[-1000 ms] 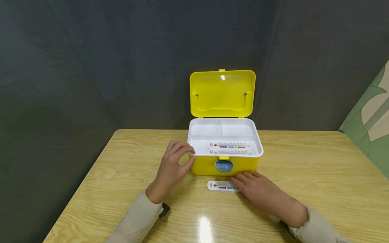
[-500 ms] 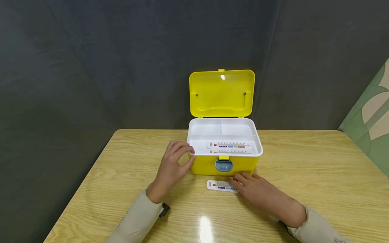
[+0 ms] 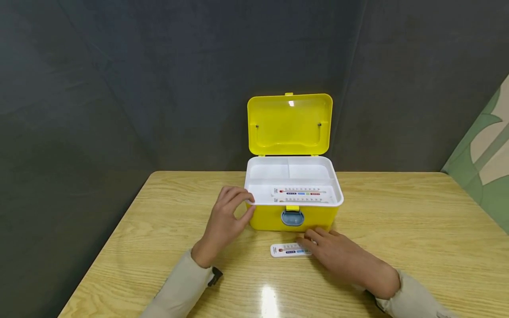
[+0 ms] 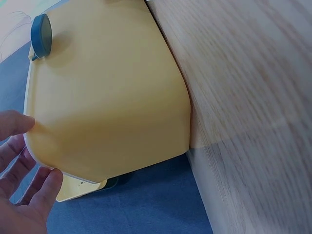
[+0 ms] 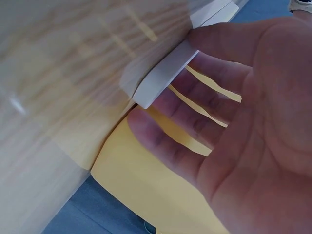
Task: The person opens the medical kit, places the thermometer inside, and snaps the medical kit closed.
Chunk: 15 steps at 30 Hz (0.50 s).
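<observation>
A yellow storage box [image 3: 266, 218] with a grey-blue latch [image 3: 292, 217] stands with its lid [image 3: 289, 123] raised. My left hand [image 3: 224, 221] holds its front left corner, thumb on the front face and fingers at the rim of the white tray [image 3: 258, 192]. In front of the box, a white thermometer card [image 3: 290, 250] lies on the table. My right hand [image 3: 338, 258] pinches the card's right part between thumb and fingers, hiding that end. In the right wrist view, the card [image 5: 163, 78] shows between thumb and fingers. Two similar thermometer cards [image 3: 302, 192] lie in the tray's front compartment.
A wooden table [image 3: 167, 198] carries the box near its back edge. Dark cloth [image 3: 179, 88] hangs behind it. Low dividers split the tray into compartments. A leaf-patterned panel [image 3: 489, 163] stands at the right.
The loose thermometer card has slid slightly away from the box, toward me, with my right fingers on it. My left hand stays on the box corner.
</observation>
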Each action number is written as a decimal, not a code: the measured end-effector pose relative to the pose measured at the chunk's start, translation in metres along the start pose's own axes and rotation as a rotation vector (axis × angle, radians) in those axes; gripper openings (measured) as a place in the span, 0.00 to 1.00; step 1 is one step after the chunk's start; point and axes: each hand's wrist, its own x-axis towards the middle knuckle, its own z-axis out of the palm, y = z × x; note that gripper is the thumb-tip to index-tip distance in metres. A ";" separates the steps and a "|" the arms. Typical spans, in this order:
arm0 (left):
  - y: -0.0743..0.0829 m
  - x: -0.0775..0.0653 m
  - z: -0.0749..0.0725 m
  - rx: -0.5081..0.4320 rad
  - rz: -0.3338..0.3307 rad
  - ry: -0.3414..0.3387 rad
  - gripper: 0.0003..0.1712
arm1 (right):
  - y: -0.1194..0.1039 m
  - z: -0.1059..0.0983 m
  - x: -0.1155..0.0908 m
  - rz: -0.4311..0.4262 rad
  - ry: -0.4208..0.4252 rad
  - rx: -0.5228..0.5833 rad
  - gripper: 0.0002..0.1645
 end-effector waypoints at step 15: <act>0.001 -0.001 0.000 0.019 -0.023 -0.026 0.08 | 0.000 0.002 0.001 0.009 0.049 0.072 0.23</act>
